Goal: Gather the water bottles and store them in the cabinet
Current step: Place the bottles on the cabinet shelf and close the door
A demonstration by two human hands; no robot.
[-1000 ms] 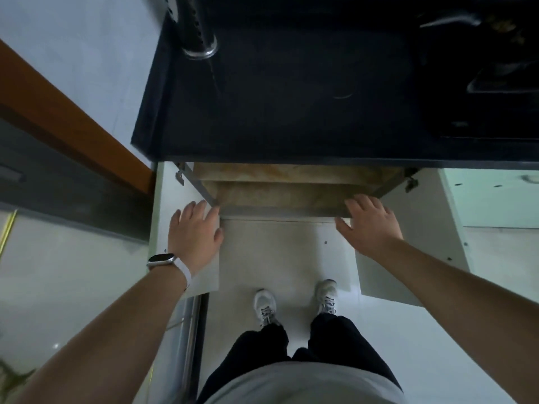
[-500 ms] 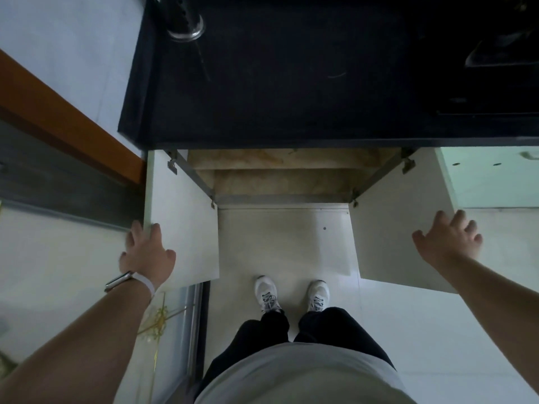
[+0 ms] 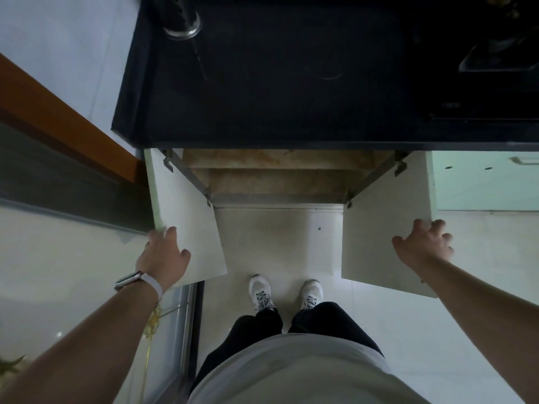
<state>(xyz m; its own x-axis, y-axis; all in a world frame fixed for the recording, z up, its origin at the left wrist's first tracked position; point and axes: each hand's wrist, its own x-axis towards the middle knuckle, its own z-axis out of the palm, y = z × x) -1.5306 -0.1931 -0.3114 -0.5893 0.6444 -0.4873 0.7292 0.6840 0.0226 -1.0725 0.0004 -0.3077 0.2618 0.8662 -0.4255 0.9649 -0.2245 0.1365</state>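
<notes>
Standing at the open low cabinet with its tan, stained shelf (image 3: 280, 173), we see no water bottles anywhere in view — none on the shelf, none on the black stone countertop (image 3: 291, 83) above. Our left hand (image 3: 163, 258) rests spread on the outer edge of the white left door panel (image 3: 186, 228), and our right hand (image 3: 423, 246) sits fingers curled over the edge of the white right door panel (image 3: 385, 228) — likely holding the 2 doors wide for loading. Neither hand holds anything else. Below us lie pale glossy floor tiles (image 3: 277, 243); a perforated metal cylinder (image 3: 180, 18) stands on the counter's far left.
</notes>
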